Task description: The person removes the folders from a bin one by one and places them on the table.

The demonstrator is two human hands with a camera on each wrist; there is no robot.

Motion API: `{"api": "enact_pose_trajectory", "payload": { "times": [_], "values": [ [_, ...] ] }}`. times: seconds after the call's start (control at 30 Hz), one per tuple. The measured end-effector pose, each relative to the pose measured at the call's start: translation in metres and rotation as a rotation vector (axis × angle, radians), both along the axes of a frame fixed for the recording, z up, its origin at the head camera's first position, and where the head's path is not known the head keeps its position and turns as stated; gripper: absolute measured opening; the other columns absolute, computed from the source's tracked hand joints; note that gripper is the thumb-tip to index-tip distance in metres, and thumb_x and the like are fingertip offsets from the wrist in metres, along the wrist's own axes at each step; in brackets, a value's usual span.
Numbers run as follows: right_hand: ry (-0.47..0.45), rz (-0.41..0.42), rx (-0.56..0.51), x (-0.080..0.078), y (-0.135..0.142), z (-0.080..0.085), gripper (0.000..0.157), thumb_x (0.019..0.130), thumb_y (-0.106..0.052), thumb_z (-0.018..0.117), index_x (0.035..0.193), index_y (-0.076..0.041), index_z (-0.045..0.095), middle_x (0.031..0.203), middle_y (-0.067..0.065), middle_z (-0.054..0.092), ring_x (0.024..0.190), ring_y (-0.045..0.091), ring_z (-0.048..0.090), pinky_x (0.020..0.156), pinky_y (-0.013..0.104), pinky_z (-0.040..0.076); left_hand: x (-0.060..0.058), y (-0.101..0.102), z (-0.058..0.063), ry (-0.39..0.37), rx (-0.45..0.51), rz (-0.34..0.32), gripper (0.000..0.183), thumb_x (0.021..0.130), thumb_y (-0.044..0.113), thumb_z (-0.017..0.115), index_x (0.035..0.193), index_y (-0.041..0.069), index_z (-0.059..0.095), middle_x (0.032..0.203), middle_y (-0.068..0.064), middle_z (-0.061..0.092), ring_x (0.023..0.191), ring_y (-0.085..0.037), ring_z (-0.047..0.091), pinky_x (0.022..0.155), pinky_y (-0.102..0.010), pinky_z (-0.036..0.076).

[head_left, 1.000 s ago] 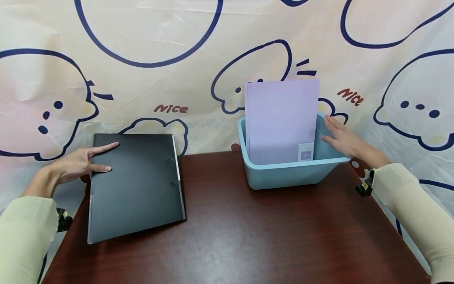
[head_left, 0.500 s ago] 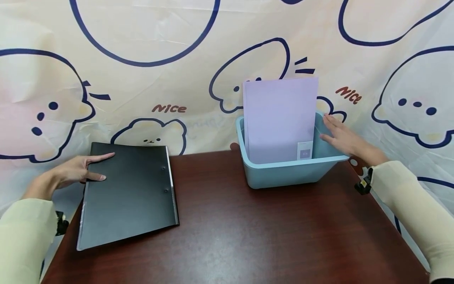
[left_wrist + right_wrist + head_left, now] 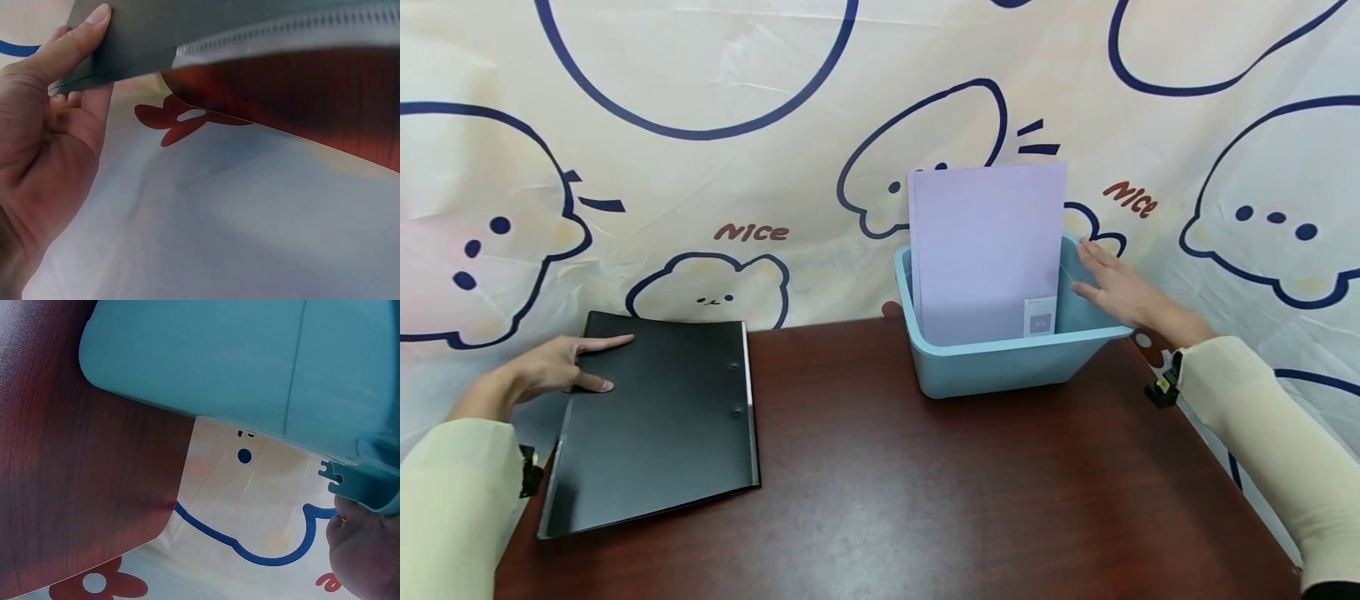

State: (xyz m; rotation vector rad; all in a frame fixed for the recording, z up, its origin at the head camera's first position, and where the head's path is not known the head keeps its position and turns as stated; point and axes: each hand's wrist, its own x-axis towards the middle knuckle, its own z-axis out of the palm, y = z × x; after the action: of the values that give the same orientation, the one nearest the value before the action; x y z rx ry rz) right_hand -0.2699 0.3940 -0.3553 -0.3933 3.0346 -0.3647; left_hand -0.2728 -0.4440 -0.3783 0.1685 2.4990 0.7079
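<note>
Pinching flat black folder [image 3: 655, 417], left fingers [image 3: 597, 363] | right fingers [image 3: 1093, 271] spread on blue bin [image 3: 1000, 367] rim

A binder [image 3: 651, 421] lies left on the table [image 3: 925, 500]; a folder [image 3: 985, 250] stands in the bin [image 3: 1007, 371], right.

Black folder [image 3: 651, 417] flat, lilac folder [image 3: 987, 250] upright in bin [image 3: 1007, 367]

A dark wooden surface [image 3: 880, 492] carries a black folder [image 3: 655, 417] at its left edge and a blue bin [image 3: 1007, 367] toward the back right.
</note>
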Motion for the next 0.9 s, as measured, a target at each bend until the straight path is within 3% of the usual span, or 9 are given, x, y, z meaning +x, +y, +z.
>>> {"api": "enact_pose_trajectory", "payload": {
  "times": [0.07, 0.1, 0.17, 0.2, 0.23, 0.3, 0.4, 0.6, 0.9],
  "values": [
    [-0.001, -0.002, 0.001, 0.000, 0.000, 0.001, 0.078, 0.104, -0.044, 0.040, 0.156, -0.004, -0.003, 0.163, 0.016, -0.008, 0.149, 0.037, -0.006, 0.117, 0.061, 0.005, 0.001, -0.002, 0.001, 0.008, -0.001, -0.001, 0.097, 0.078, 0.029, 0.080, 0.155, 0.014, 0.023, 0.147, -0.042, 0.008, 0.098, -0.043, 0.035, 0.076, -0.051, 0.046],
    [-0.001, -0.002, 0.003, 0.000, 0.000, 0.001, 0.078, 0.103, -0.045, 0.039, 0.156, -0.004, -0.003, 0.163, 0.016, -0.008, 0.149, 0.036, -0.006, 0.116, 0.061, 0.005, 0.000, -0.003, 0.001, 0.017, -0.010, 0.008, 0.097, 0.078, 0.028, 0.081, 0.154, 0.014, 0.024, 0.141, -0.040, 0.022, 0.086, -0.039, 0.038, 0.070, -0.046, 0.044],
    [0.003, 0.001, 0.008, 0.000, 0.001, 0.001, 0.079, 0.103, -0.048, 0.037, 0.156, -0.004, -0.003, 0.163, 0.016, -0.008, 0.149, 0.036, -0.005, 0.117, 0.060, 0.005, -0.001, -0.005, 0.001, 0.023, -0.021, 0.030, 0.097, 0.076, 0.028, 0.082, 0.154, 0.013, 0.026, 0.105, -0.029, 0.045, 0.064, -0.029, 0.031, 0.058, -0.040, 0.035],
    [0.005, 0.003, 0.010, 0.000, 0.000, 0.001, 0.080, 0.103, -0.050, 0.036, 0.156, -0.003, -0.002, 0.163, 0.016, -0.008, 0.149, 0.037, -0.005, 0.117, 0.060, 0.005, -0.001, -0.005, 0.001, 0.028, -0.027, 0.020, 0.097, 0.076, 0.028, 0.082, 0.153, 0.012, 0.026, 0.103, -0.029, 0.046, 0.068, -0.028, 0.036, 0.062, -0.038, 0.035],
    [0.005, 0.005, 0.013, 0.000, 0.000, 0.001, 0.080, 0.103, -0.051, 0.035, 0.155, -0.003, -0.002, 0.163, 0.016, -0.008, 0.149, 0.037, -0.005, 0.117, 0.060, 0.005, -0.002, -0.006, 0.001, 0.032, -0.031, 0.009, 0.097, 0.076, 0.028, 0.082, 0.153, 0.011, 0.026, 0.105, -0.033, 0.047, 0.078, -0.032, 0.039, 0.069, -0.041, 0.038],
    [0.003, 0.006, 0.015, 0.000, 0.001, 0.001, 0.081, 0.103, -0.052, 0.035, 0.155, -0.003, -0.002, 0.163, 0.016, -0.008, 0.149, 0.036, -0.005, 0.117, 0.060, 0.005, -0.004, -0.007, -0.001, 0.028, -0.039, 0.022, 0.098, 0.074, 0.031, 0.084, 0.152, 0.011, 0.029, 0.103, -0.027, 0.044, 0.064, -0.024, 0.034, 0.056, -0.035, 0.035],
    [0.001, 0.006, 0.007, 0.000, 0.000, 0.001, 0.081, 0.103, -0.050, 0.037, 0.155, -0.002, -0.002, 0.163, 0.017, -0.007, 0.149, 0.037, -0.005, 0.117, 0.060, 0.005, -0.007, -0.009, -0.002, 0.021, -0.031, 0.013, 0.101, 0.071, 0.034, 0.085, 0.152, 0.009, 0.030, 0.134, -0.035, 0.025, 0.064, -0.022, 0.032, 0.055, -0.036, 0.034],
    [0.004, -0.004, 0.004, -0.001, 0.000, -0.001, 0.078, 0.103, -0.043, 0.041, 0.156, -0.003, -0.002, 0.163, 0.016, -0.007, 0.149, 0.037, -0.004, 0.116, 0.062, 0.006, -0.013, -0.012, -0.005, 0.008, -0.067, 0.016, 0.107, 0.065, 0.035, 0.087, 0.151, 0.008, 0.030, 0.104, -0.026, 0.041, 0.050, -0.011, 0.024, 0.044, -0.026, 0.029],
    [0.016, -0.002, -0.002, 0.000, 0.002, -0.001, 0.078, 0.103, -0.040, 0.043, 0.155, -0.002, 0.000, 0.163, 0.017, -0.006, 0.149, 0.038, -0.003, 0.116, 0.061, 0.006, -0.013, -0.015, -0.003, 0.077, -0.103, -0.010, 0.106, 0.068, 0.027, 0.087, 0.151, 0.004, 0.027, 0.121, -0.038, 0.032, 0.052, -0.015, 0.034, 0.046, -0.029, 0.035]
  ]
}}
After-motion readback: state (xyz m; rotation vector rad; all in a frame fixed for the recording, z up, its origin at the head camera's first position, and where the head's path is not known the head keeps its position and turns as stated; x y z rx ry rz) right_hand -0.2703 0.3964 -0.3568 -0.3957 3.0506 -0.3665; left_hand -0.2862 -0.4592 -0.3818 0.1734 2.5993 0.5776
